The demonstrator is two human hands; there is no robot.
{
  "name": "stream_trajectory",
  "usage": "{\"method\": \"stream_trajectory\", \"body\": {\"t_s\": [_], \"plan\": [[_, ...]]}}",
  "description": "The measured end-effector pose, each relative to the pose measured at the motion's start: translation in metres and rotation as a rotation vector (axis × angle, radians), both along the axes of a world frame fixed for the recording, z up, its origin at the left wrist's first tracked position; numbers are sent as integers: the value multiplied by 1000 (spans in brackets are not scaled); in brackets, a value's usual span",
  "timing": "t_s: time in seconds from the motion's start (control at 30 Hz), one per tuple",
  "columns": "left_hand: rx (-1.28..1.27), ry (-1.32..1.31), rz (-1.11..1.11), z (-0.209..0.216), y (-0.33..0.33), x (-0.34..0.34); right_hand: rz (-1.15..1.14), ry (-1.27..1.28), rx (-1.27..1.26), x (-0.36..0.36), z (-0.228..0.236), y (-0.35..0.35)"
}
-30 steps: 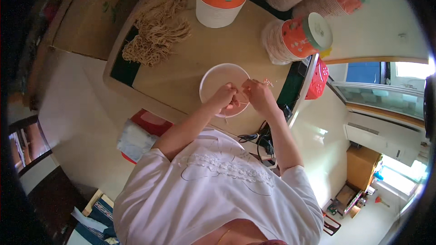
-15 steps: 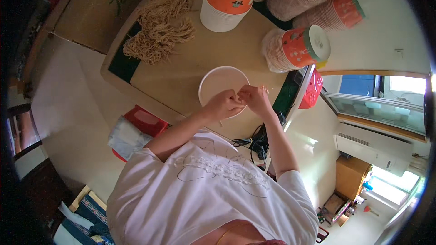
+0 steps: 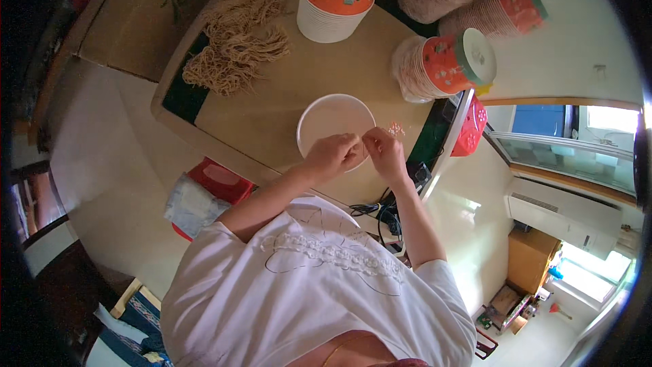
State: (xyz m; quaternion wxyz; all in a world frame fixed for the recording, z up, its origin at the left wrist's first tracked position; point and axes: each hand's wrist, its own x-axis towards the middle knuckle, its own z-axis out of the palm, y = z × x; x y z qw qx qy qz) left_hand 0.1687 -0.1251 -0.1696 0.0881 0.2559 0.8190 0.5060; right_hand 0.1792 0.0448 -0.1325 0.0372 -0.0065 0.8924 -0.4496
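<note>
A round white tub [image 3: 319, 122] stands on the table in front of me, its open top facing up. My left hand [image 3: 334, 153] is closed over the tub's near rim, fingers curled in. Close beside it, my right hand [image 3: 386, 155] is closed in a pinch at the rim's right side, a small gap between the two. Whatever the fingers hold is too small or hidden to make out. Just past my right hand lies a little heap of tiny red and white pieces [image 3: 396, 129]. A tangled bundle of tan strings [image 3: 238, 44] lies at the far left of the table.
A stack of orange and white paper tubs [image 3: 337, 7] stands at the back. More stacked tubs in clear wrap [image 3: 441, 64] lie at the right. Black cables [image 3: 380, 212] sit near the front right edge. A red container [image 3: 216, 180] with a pale packet is at my left.
My hands have drawn slightly apart, the right one moving a little right. The tan strand hanging below my left hand no longer shows. The view has shifted slightly.
</note>
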Motion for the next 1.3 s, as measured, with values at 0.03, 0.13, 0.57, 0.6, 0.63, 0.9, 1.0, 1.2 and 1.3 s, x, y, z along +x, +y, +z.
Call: {"method": "stream_trajectory", "body": {"t_s": [0.03, 0.13, 0.57, 0.6, 0.63, 0.9, 1.0, 1.2, 1.3], "plan": [[-3, -1, -3, 0, -2, -1, -3, -1, -3, 0, 0, 0], [133, -17, -111, 2, -8, -4, -1, -24, 39, -5, -1, 2], [-208, 344, -67, -8, 7, 2, 153, -72, 50, -2, -10, 10], [-96, 171, -67, -13, 8, 2, 126, -62, 52, 0, -12, 10], [-95, 170, -64, -19, 9, 2, 129, -62, 53, 1, -13, 9], [532, -1388, 216, -22, 5, -19, -139, -14, -86, 22, -11, -13], [546, -1425, 232, -26, 5, -17, -241, 48, -114, 31, -20, -21], [652, -1535, 294, -20, 3, -18, -205, 214, -22, 37, -31, -29], [651, -1541, 254, -28, -2, -18, -175, 180, 19, 39, -26, -29]]}}
